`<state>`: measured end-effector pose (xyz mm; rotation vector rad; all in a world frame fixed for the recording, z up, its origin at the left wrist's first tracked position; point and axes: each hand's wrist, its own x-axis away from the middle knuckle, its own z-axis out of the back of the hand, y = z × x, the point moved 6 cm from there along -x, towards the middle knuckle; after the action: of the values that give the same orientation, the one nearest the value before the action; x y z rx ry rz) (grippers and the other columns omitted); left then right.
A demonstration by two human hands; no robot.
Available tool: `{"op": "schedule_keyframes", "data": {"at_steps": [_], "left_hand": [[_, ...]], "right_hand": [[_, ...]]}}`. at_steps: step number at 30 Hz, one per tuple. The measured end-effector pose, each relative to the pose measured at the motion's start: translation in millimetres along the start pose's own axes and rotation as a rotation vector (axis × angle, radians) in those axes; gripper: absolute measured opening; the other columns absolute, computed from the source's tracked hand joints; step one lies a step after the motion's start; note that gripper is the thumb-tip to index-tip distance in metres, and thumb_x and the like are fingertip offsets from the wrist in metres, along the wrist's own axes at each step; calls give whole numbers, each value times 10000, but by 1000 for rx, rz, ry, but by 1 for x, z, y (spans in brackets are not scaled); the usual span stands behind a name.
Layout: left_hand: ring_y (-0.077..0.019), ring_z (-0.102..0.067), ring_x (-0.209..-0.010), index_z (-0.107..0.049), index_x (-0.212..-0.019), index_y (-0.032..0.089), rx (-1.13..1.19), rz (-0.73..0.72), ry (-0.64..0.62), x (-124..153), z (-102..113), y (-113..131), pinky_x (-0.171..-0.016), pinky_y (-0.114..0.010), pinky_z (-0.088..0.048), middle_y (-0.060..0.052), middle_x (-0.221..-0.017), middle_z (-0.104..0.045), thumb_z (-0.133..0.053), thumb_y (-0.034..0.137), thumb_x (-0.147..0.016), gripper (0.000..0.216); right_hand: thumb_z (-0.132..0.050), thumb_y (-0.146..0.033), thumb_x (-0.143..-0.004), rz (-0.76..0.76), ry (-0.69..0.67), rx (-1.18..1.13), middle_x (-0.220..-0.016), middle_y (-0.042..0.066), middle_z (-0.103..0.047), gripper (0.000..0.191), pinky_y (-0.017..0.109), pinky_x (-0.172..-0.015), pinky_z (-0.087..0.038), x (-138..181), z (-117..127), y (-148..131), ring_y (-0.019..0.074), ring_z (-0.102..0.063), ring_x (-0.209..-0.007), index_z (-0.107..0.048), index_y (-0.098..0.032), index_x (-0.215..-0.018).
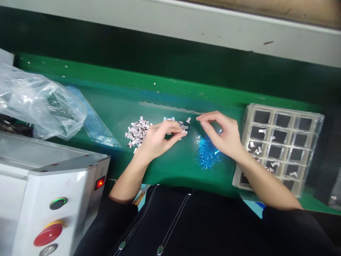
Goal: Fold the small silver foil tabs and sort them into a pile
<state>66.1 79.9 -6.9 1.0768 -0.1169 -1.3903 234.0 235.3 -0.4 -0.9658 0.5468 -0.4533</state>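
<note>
Near-pinching with left hand [157, 139], right hand [226, 137]; can't tell grip. Few white tabs [274, 164] in tray [249, 119] near tabletop's [167, 165] right edge; most loose.

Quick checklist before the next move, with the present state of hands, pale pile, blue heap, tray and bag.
1. Pale pile in reach: ok, right beside the left hand.
2. Blue heap in reach: ok, just by the right hand.
3. Left hand has a secure grip: cannot tell; its thumb and finger meet near pale pieces, but blur hides the hold.
4. Right hand free: cannot tell; anything at its fingertips is too small.
5. Tray unobstructed: not ok, the right forearm hides part of it.
6. Bag away from both hands: ok, off to the left.
</note>
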Motion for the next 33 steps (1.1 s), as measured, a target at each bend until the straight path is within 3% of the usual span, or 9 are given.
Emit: {"op": "schedule_keyframes", "data": {"at_steps": [4, 12, 33], "left_hand": [[-183, -888, -902, -663, -1225, 231, 36, 3, -72, 7, -16, 0, -889, -283, -726, -13, -1034, -865, -862, 236, -1028, 280], [-175, -878, -880, -656, -1197, 228, 29, -34, -103, 7, -23, -1, -813, -260, -714, -31, -1055, -865, -830, 248, -1054, 226], [-156, -868, -857, -669, -1170, 229, 34, -26, -96, 7, -21, 0, -788, -241, -716, -12, -1033, -861, -849, 274, -1044, 224]], "right_hand": [[-658, -245, -1125, 82, -114, -3, -1103, 36, -866, 108, 419, -894, -665, 7, -15, -10, 222, -824, -998, -763, -271, -1137], [-628, -203, -1126, 124, -161, 1, -1090, 56, -824, 120, 444, -902, -652, 8, -25, -7, 232, -781, -1012, -730, -262, -1099], [-635, -200, -1120, 121, -139, -35, -1078, 54, -814, 120, 435, -882, -659, 8, -23, -7, 227, -786, -992, -731, -268, -1097]]}}
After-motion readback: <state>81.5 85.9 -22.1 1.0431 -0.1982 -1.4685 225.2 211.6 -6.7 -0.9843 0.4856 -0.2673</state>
